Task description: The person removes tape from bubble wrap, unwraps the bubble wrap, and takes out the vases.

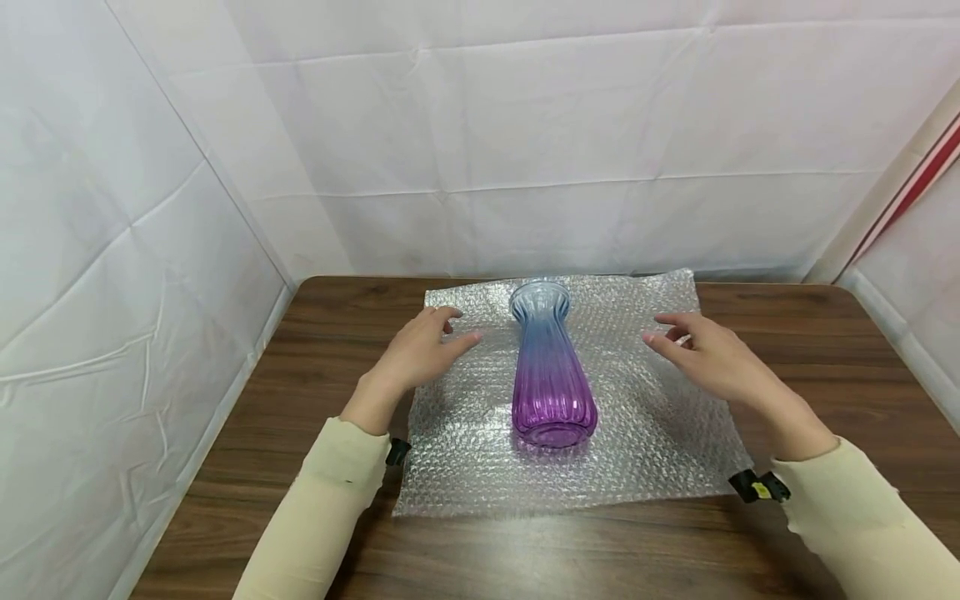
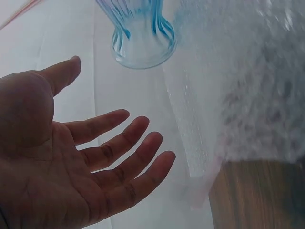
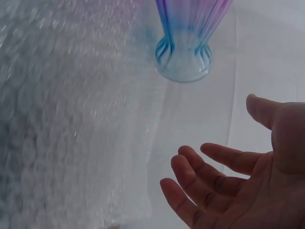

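Observation:
A ribbed glass vase [image 1: 551, 367], blue at the neck and purple at the base, lies on its side on a sheet of bubble wrap [image 1: 465, 467]. Its mouth points to the far edge of the table. My left hand [image 1: 420, 350] hovers over the sheet's left part, apart from the vase, fingers loosely spread. On the other side my right hand [image 1: 712, 354] is held above the sheet with relaxed fingers, also apart from the vase. Both wrist views show empty palms, the left hand [image 2: 95, 152] and the right hand [image 3: 233, 176], with the vase's clear rim [image 2: 143, 52] beyond.
The brown wooden table [image 1: 585, 550] extends past the sheet on the left, right and front. White cloth walls [image 1: 525, 125] rise behind the table and at both sides. A red strip [image 1: 918, 183] runs along the right corner.

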`<state>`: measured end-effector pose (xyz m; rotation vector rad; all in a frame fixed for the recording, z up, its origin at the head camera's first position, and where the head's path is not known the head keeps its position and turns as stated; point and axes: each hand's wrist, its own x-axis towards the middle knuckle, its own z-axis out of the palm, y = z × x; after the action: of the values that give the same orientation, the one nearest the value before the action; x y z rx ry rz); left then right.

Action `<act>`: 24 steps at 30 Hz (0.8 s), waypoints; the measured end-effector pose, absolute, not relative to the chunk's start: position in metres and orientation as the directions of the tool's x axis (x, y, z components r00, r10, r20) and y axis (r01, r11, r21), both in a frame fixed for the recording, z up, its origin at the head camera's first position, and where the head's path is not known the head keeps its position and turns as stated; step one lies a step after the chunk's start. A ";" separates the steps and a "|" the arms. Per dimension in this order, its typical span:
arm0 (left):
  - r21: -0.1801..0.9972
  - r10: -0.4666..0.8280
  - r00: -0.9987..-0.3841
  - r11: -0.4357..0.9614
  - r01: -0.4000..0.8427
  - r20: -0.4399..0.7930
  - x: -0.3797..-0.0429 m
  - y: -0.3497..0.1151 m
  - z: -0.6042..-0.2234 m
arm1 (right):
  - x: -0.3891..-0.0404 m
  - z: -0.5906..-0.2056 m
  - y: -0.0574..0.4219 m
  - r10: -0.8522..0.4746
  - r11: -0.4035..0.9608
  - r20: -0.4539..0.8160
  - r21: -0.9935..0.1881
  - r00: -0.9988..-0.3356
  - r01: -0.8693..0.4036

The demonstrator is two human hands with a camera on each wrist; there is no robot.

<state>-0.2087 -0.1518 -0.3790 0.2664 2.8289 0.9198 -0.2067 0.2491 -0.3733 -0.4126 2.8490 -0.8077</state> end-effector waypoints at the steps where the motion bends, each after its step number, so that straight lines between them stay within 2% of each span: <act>1: 0.602 0.218 -0.972 0.789 0.120 -0.091 -0.209 -0.150 -0.379 | -0.207 -0.374 0.246 -0.307 0.812 -0.069 -0.539 -0.949 -0.223; 10: 0.644 0.258 -0.964 0.749 0.156 -0.067 -0.213 -0.132 -0.381 | -0.211 -0.379 0.223 -0.345 0.766 -0.035 -0.589 -0.938 -0.260; 15: 0.644 0.264 -0.962 0.748 0.158 -0.070 -0.215 -0.121 -0.383 | -0.213 -0.382 0.211 -0.346 0.757 -0.076 -0.611 -0.935 -0.231; 24: 0.646 0.261 -0.964 0.746 0.163 -0.058 -0.218 -0.105 -0.388 | -0.217 -0.386 0.193 -0.361 0.676 -0.156 -0.723 -0.919 -0.143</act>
<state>-0.2184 -0.1047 -0.3884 0.3422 2.7988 1.0152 -0.2168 0.1931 -0.3858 -0.4021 2.6053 -1.0877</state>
